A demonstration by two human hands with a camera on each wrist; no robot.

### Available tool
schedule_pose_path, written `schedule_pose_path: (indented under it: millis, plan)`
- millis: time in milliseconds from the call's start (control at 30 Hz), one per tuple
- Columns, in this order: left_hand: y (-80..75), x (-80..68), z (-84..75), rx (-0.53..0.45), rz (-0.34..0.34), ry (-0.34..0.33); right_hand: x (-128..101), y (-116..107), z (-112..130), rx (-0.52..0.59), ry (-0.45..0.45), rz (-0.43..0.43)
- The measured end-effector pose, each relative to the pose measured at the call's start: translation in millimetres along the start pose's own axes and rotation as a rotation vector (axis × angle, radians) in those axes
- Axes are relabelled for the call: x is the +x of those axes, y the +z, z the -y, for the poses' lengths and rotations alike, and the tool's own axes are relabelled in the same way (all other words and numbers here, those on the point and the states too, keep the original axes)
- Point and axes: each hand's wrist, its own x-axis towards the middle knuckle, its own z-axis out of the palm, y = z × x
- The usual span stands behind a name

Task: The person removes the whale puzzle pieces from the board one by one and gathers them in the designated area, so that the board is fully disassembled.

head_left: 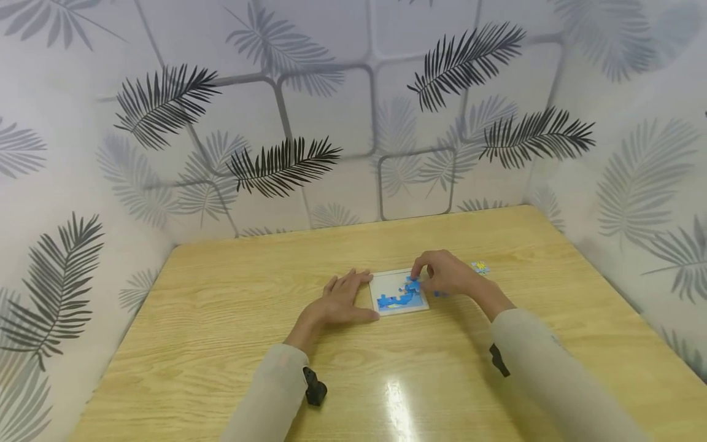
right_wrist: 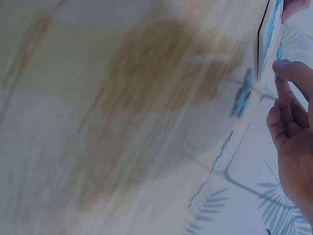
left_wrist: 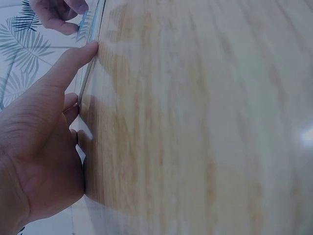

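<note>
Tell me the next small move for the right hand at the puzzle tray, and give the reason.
Probably press the blue piece down into place. The right hand pinches it over the white puzzle tray, right beside the blue section already assembled, while the left hand lies flat on the wooden table against the tray's left edge, steadying it. Whether the piece is aligned is too small to tell.

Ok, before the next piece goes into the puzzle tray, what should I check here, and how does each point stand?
1. Tray flat on the table: ok.
2. Left hand steadying the tray's left edge, fingers flat: ok.
3. Right hand on a blue piece over the tray: ok, fingers curled on it.
4. Piece seated flush: cannot tell, fingers cover it.
5. Loose pieces within reach: ok, a yellow-blue piece lies right of the hand; others lie along the table.
6. Tray filled: not ok, white gaps remain.
</note>
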Motion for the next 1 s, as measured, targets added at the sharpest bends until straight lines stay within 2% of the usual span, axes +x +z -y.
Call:
schedule_pose_path:
  millis: [333,633,1000]
  plan:
    - [2.3,4.1,2.5,-0.003,-0.003,0.006,-20,-14,-19,-0.009,0.049,-0.050]
    - [-2.9,-2.2,-0.9,-0.018,-0.011,0.010,-31,-25,-33,-0.023,0.032,-0.089]
    - [-0.3,0.6,2.3,-0.008,0.007,-0.001,-51,-31,-50,-0.027,0.038,-0.121]
